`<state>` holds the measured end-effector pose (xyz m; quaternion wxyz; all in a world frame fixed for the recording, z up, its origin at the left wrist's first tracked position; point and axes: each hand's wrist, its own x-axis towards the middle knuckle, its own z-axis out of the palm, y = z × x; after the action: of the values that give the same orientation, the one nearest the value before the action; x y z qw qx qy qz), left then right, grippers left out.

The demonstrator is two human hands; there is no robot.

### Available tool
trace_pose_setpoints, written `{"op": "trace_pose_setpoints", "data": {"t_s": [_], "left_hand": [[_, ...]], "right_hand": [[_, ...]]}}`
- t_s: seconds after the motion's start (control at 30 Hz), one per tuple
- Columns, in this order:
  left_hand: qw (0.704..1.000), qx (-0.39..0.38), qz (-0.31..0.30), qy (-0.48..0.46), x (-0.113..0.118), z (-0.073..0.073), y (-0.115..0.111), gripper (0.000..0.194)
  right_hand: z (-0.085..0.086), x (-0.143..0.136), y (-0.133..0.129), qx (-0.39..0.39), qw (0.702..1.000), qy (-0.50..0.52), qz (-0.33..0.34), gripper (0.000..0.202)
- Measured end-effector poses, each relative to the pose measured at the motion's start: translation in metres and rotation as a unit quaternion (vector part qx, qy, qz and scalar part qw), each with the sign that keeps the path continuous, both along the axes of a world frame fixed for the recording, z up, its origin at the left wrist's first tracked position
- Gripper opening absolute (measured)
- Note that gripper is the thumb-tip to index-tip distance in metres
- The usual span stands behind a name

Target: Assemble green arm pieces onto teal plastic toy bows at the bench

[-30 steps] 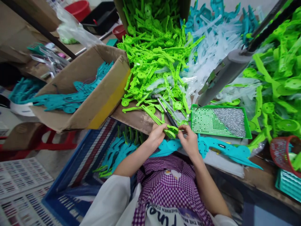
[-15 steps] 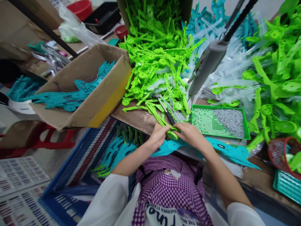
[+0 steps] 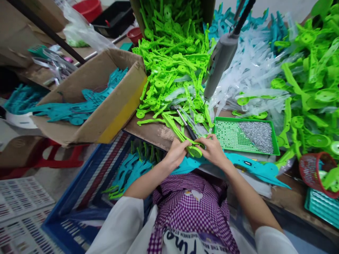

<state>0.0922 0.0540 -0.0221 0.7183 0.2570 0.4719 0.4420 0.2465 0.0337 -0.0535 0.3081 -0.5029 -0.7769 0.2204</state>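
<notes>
My left hand is closed on a long green plastic part with a round disc end. At that disc end, my right hand pinches the same part between thumb and fingers; whether a small piece is also in those fingers cannot be made out. A teal plastic piece lies under my hands along the bench edge, and another teal part with a slot extends right. Beyond my hands a dark-handled tool with a metal shaft rests against the green pile.
A grey electric screwdriver hangs above the bench. Right of my hands is a green tray of small metal screws. Loose green parts heap at the back. A cardboard box stands left, above a blue crate. A red basket sits right.
My right hand has drawn in and its fingers have curled more upright at the disc end. The hanging screwdriver has swung left. My left hand keeps its grip.
</notes>
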Motion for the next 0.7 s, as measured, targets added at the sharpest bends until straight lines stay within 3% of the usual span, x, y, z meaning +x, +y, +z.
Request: {"op": "trace_pose_setpoints", "data": {"t_s": [0.2,0.3,0.4,0.5,0.7], "left_hand": [[1.000,-0.008,0.006,-0.021,-0.001,-0.003,-0.004,0.036],[0.997,0.031,-0.046,-0.052,-0.008,-0.006,-0.004,0.047],[0.991,0.080,-0.091,-0.057,-0.018,-0.015,-0.002,0.053],[0.989,0.106,-0.096,-0.046,-0.027,-0.025,0.002,0.058],[0.989,0.083,-0.109,-0.048,-0.033,-0.037,0.009,0.053]], "right_hand": [[-0.003,0.000,0.003,-0.036,0.999,0.030,-0.011,0.014],[-0.001,0.004,0.002,-0.036,0.998,0.054,-0.012,0.014],[0.000,0.004,-0.002,-0.014,0.998,0.061,-0.003,0.012],[0.000,0.000,-0.006,0.003,0.998,0.062,-0.012,0.012],[-0.005,-0.006,-0.005,0.075,0.997,0.003,0.001,0.013]]}}
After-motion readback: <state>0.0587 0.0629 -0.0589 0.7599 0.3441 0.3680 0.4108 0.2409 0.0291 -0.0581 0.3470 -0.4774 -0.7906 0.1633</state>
